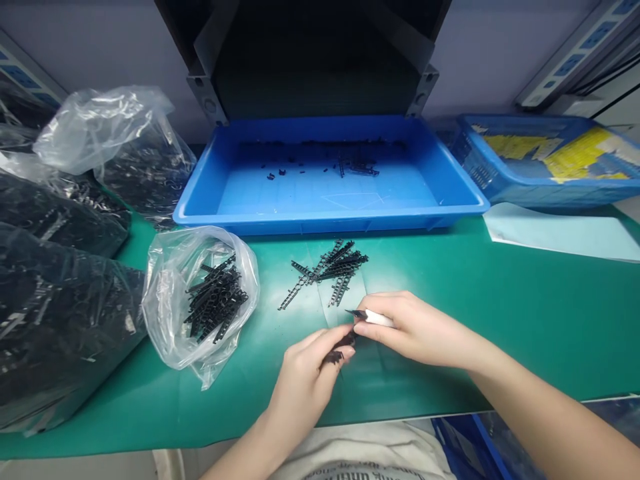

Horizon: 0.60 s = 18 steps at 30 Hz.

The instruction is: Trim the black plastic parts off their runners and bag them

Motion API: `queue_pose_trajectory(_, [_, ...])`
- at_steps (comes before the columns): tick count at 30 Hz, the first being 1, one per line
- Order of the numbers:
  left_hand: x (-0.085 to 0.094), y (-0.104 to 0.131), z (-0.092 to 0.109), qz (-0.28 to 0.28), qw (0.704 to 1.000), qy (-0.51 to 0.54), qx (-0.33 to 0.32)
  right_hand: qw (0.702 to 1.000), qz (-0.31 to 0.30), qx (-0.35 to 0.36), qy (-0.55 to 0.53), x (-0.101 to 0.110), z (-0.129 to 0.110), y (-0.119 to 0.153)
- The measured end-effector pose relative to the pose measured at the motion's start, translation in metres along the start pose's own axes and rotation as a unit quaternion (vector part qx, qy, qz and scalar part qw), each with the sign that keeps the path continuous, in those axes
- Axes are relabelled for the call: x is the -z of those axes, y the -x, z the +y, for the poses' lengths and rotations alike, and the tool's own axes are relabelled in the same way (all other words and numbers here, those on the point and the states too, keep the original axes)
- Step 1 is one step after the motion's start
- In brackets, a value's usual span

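My left hand [313, 370] is closed on a black plastic strip [334, 357], which is mostly hidden by the fingers. Close against it, my right hand [413, 327] grips a small knife [379, 319] with a white handle and a dark pointed blade directed to the left. The fingertips of both hands meet around the strip, so the contact there is hidden. Just beyond the hands, a loose pile of black toothed plastic strips [340, 265] lies on the green mat [500, 293]. Left of it stands an opened clear plastic bag [167, 320] holding many similar strips [215, 300].
Behind the pile, a blue tray [325, 223] contains small black pieces and a few strips. Filled plastic bags [55, 333] crowd the left side. At the right are a blue basket [550, 190] with yellow sheets and a pale paper sheet [560, 233].
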<state>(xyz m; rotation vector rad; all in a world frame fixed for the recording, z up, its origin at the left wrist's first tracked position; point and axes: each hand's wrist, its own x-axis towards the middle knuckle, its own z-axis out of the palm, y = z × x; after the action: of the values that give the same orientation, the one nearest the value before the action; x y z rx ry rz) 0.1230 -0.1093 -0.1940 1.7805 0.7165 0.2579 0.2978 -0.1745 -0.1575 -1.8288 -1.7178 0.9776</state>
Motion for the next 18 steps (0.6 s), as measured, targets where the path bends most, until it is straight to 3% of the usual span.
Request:
queue_pose_trajectory(3, [-0.003,0.001,0.005,-0.030,0.981,0.111,0.157,0.998,0.025,-0.053,-0.035,-0.011,0.001,-0.002])
queue_pose_trajectory(6, [-0.002,0.001,0.011,-0.007,0.956,0.187,0.225,0.993,0.069,-0.089,-0.041,-0.022,0.003,0.003])
queue_pose_trajectory(9, [0.000,0.000,0.014,0.016,0.940,0.236,0.245,0.994,0.098,-0.055,-0.015,-0.034,0.003,0.013])
queue_pose_trajectory(18, [-0.001,-0.001,0.015,-0.006,0.932,0.263,0.251,0.985,0.126,0.013,0.119,-0.054,-0.005,0.026])
